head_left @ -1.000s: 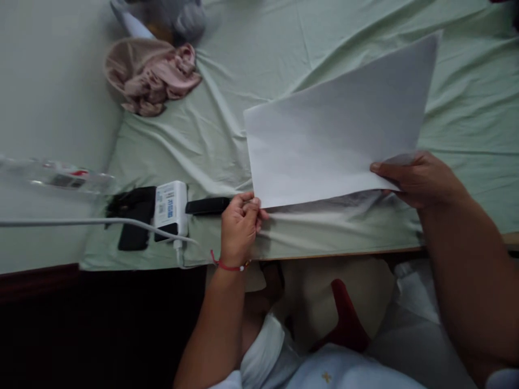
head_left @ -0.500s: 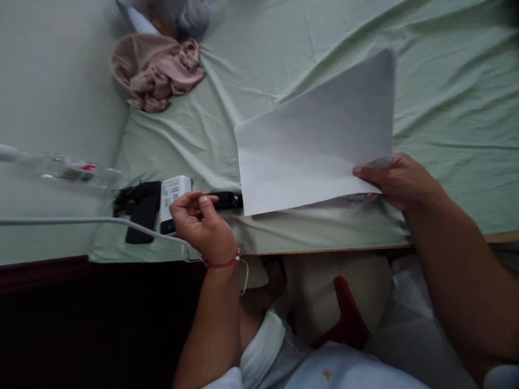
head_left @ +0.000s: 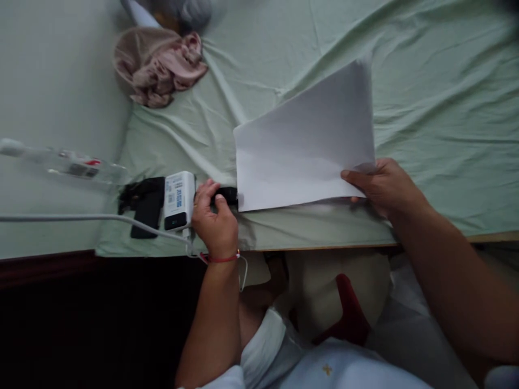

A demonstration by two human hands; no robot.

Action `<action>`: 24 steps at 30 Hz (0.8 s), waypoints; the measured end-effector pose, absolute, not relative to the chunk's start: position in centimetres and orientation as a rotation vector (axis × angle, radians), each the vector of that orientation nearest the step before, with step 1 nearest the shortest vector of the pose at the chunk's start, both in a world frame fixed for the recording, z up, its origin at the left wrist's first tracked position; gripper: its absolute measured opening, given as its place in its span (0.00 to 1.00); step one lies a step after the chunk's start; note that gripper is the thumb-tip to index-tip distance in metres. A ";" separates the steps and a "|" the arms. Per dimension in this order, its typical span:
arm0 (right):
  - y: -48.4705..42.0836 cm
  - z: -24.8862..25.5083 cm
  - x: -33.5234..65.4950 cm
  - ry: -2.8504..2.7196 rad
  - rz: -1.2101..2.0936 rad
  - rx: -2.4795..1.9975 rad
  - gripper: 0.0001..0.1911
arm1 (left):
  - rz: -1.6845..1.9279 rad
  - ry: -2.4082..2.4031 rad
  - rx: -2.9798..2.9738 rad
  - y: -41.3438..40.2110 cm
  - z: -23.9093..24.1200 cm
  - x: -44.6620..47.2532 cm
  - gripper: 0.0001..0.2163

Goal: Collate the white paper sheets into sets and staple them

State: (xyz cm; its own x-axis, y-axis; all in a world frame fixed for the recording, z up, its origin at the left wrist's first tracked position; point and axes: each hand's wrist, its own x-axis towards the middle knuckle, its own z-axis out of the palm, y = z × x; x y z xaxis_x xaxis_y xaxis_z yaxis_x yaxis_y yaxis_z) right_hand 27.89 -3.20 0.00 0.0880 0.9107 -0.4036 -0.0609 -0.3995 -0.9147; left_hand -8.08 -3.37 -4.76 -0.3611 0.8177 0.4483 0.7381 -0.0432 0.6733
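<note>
My right hand (head_left: 391, 186) pinches the right-hand lower edge of white paper sheets (head_left: 304, 140), thumb on top and fingers beneath. The paper is tilted, its far right corner raised above the bed. At the paper's lower left corner is a black stapler (head_left: 227, 195), its front end meeting the edge. My left hand (head_left: 214, 219) is closed around the rear of the stapler, thumb on the near side and fingers on the far side. Whether the corner lies between the stapler's jaws is hard to see. A red bracelet circles the left wrist.
Left of my left hand lie a white power bank (head_left: 179, 200) with a cable plugged in and a black phone (head_left: 148, 210). A grey cable (head_left: 81, 218) crosses at the left near a clear plastic bottle (head_left: 81, 165). Pink cloth (head_left: 162, 67) is bunched on the green sheet (head_left: 438, 124).
My left hand has moved right from beside the power bank and closed on the stapler. The paper and my right hand have shifted slightly left.
</note>
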 end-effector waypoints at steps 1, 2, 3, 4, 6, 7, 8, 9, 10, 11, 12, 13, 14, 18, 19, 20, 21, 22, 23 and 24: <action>-3.2 -0.1 27.8 -0.873 1.439 -1.517 0.20 | 1.376 2.096 1.734 -3.4 -4.8 -8.2 0.16; -3.1 -0.1 27.8 -0.870 1.430 -1.520 0.20 | 1.371 2.085 1.746 -3.4 -4.9 -8.3 0.16; -3.1 -0.3 27.8 -0.871 1.423 -1.524 0.21 | 1.369 2.076 1.758 -3.4 -4.9 -8.3 0.16; -3.0 -0.4 27.9 -0.875 1.418 -1.528 0.21 | 1.368 2.070 1.768 -3.4 -4.9 -8.4 0.16; -2.9 -0.6 27.9 -0.884 1.415 -1.528 0.21 | 1.367 2.068 1.780 -3.5 -4.9 -8.4 0.17; -2.8 -0.7 27.9 -0.888 1.418 -1.524 0.22 | 1.364 2.071 1.781 -3.5 -4.9 -8.3 0.17; -2.8 -0.8 27.9 -0.890 1.421 -1.518 0.22 | 1.360 2.077 1.779 -3.5 -4.8 -8.2 0.17; -2.8 -0.8 27.8 -0.890 1.424 -1.512 0.22 | 1.353 2.084 1.774 -3.5 -4.7 -8.2 0.17; -2.7 -0.8 27.7 -0.887 1.427 -1.507 0.22 | 1.347 2.089 1.767 -3.6 -4.7 -8.1 0.17; -2.7 -0.7 27.6 -0.883 1.428 -1.503 0.23 | 1.342 2.094 1.758 -3.6 -4.6 -8.0 0.17; -2.7 -0.7 27.5 -0.878 1.428 -1.502 0.24 | 1.338 2.096 1.750 -3.6 -4.5 -7.9 0.17; -2.7 -0.6 27.4 -0.875 1.431 -1.501 0.24 | 1.335 2.098 1.742 -3.6 -4.5 -7.8 0.17; -2.7 -0.6 27.4 -0.873 1.432 -1.502 0.24 | 1.336 2.098 1.738 -3.6 -4.5 -7.7 0.17; -2.8 -0.7 27.3 -0.871 1.424 -1.509 0.23 | 1.316 2.112 1.750 -3.8 -4.6 -7.2 0.16; -2.7 -0.7 27.4 -0.868 1.418 -1.509 0.23 | 1.295 2.117 1.758 -3.9 -4.6 -7.1 0.16; -2.7 -0.6 27.4 -0.868 1.415 -1.510 0.22 | 1.268 2.120 1.768 -3.9 -4.6 -7.1 0.15; -2.7 -0.5 27.5 -0.870 1.416 -1.514 0.21 | 1.238 2.119 1.778 -4.0 -4.6 -7.0 0.15; -2.7 -0.4 27.5 -0.877 1.415 -1.525 0.20 | 1.214 2.115 1.787 -4.1 -4.6 -7.0 0.15; -2.8 -0.2 27.5 -0.893 1.410 -1.544 0.18 | 1.195 2.110 1.794 -4.1 -4.5 -7.0 0.15; -2.8 0.1 27.4 -0.917 1.391 -1.572 0.16 | 1.182 2.107 1.800 -4.1 -4.5 -7.0 0.15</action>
